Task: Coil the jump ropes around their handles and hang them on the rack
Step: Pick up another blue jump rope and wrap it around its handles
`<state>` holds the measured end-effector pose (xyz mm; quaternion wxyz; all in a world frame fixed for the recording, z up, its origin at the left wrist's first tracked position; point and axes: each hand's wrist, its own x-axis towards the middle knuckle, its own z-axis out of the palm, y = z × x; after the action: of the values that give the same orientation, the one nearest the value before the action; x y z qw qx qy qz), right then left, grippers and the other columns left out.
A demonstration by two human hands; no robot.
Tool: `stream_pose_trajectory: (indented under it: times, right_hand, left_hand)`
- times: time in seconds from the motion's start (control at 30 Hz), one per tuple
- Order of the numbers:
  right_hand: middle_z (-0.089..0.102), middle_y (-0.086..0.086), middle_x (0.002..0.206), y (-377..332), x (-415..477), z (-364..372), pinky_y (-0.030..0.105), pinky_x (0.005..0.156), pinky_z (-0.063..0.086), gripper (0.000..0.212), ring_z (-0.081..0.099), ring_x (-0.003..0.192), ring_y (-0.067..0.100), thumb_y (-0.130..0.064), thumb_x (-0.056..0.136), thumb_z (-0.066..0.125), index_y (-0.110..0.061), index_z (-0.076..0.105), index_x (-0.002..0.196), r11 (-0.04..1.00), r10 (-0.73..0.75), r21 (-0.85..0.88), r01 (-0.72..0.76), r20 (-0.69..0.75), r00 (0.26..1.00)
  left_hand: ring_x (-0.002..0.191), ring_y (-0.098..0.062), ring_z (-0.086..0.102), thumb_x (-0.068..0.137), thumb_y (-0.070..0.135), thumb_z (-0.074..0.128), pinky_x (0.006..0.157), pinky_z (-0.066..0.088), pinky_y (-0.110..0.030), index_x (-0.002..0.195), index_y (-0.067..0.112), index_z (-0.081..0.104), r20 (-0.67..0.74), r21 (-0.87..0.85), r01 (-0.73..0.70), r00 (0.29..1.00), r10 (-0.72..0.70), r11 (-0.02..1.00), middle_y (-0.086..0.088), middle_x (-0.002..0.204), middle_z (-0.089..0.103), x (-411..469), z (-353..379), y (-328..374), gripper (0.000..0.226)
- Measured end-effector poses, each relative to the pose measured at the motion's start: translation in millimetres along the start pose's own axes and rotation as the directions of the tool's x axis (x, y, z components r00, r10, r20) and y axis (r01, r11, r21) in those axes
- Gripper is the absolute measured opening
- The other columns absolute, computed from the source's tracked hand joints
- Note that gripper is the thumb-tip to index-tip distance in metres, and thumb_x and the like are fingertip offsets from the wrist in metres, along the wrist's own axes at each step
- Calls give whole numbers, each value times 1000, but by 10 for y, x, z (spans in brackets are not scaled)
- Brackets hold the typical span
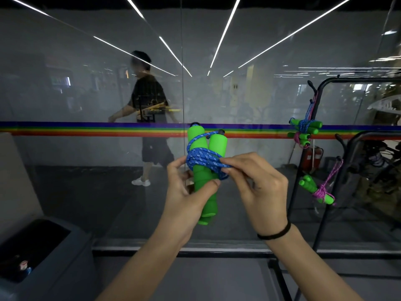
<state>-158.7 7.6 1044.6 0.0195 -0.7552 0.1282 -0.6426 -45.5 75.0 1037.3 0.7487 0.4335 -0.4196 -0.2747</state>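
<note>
1. The left hand (186, 192) holds two green foam handles (205, 181) upright and side by side, in front of the glass wall (86, 83); its thumb presses on the front of the handles and its other fingers are curled behind them.
2. A blue rope (202, 158) is wound several times around the middle of these handles, and one loop rises to the black caps at their top.
3. The right hand (262, 190) is just right of the handles; its thumb and forefinger pinch a strand of the blue rope at the right edge of the coil, and the other fingers are loosely bent. A black band (276, 234) is on this wrist.
4. The black rack (319, 101) stands to the right of the handles, well apart from them.
5. On the rack's upper hook hangs a blue-rope bundle (306, 124), with a pink-rope bundle (300, 137) touching it just below.
6. Lower and further right, another pink bundle (319, 190) hangs tilted from a second hook.
7. A rainbow stripe (86, 129) crosses the glass behind the handles' tops.
</note>
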Motion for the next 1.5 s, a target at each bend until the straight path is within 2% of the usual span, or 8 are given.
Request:
stream_pose_trajectory:
  times: [0.27,0.67,0.83,0.93,1.03,1.2,1.3,1.5]
  right_hand:
    - [66,11,83,-13,-54,30,19,70,51,12,60,77,10,2,82,64,-1,71,92,999,-35,-3,35,-74,997]
    - [55,9,105,-85,-149,64,20,80,50,30,53,90,8,-21,89,53,-4,65,112,995,19,-98,4,229,973]
    - [62,6,94,-101,-105,68,20,73,52,22,59,80,7,-23,83,63,-5,71,93,995,64,-87,-52,137,988]
    - [63,-3,89,-109,-67,23,29,60,55,13,61,70,7,-25,79,69,-13,72,82,987,141,-94,-128,151,978]
    - [62,-12,85,-138,2,-38,34,56,51,11,59,73,9,-28,70,77,-20,69,70,958,247,-192,-212,177,953]
    - [64,-4,75,-156,123,-96,14,63,45,21,57,73,10,-17,60,84,-18,63,60,925,378,-98,-367,304,874]
    - [64,-7,68,-162,163,-123,8,60,43,26,58,72,6,-15,57,85,-20,60,63,898,434,-98,-429,346,831]
    - [63,-7,62,-149,173,-120,11,57,47,26,57,61,6,-14,56,86,-18,63,66,869,470,-62,-490,408,783]
  left_hand:
    - [79,-9,61,77,-2,67,56,51,-16,106,34,43,-17,-17,3,1000,-3,1000,-1,94,59,-53,59,-21,52]
    - [75,-6,60,82,-2,59,56,50,-16,99,35,42,-30,45,-37,999,38,998,2,91,58,-67,3,-80,44]
    - [82,0,60,76,6,63,67,50,-17,104,38,40,58,128,-120,992,114,984,7,102,59,-90,-23,-142,48]
    - [75,6,58,68,10,56,65,51,-16,107,36,38,100,143,-136,987,123,980,7,105,57,-119,-27,-156,50]
    - [85,1,58,69,12,57,67,51,-17,110,36,37,119,206,-167,982,145,964,6,112,53,-147,-36,-171,52]
    - [103,-18,54,65,25,56,77,49,-26,113,47,32,138,372,-260,965,223,891,7,118,47,-177,-59,-202,58]
    - [107,-18,51,68,21,56,82,50,-30,117,48,29,165,447,-304,952,256,841,6,121,44,-192,-80,-205,62]
    - [101,-4,49,67,12,55,79,41,-8,125,36,28,177,516,-329,944,278,791,3,118,41,-221,-106,-213,68]
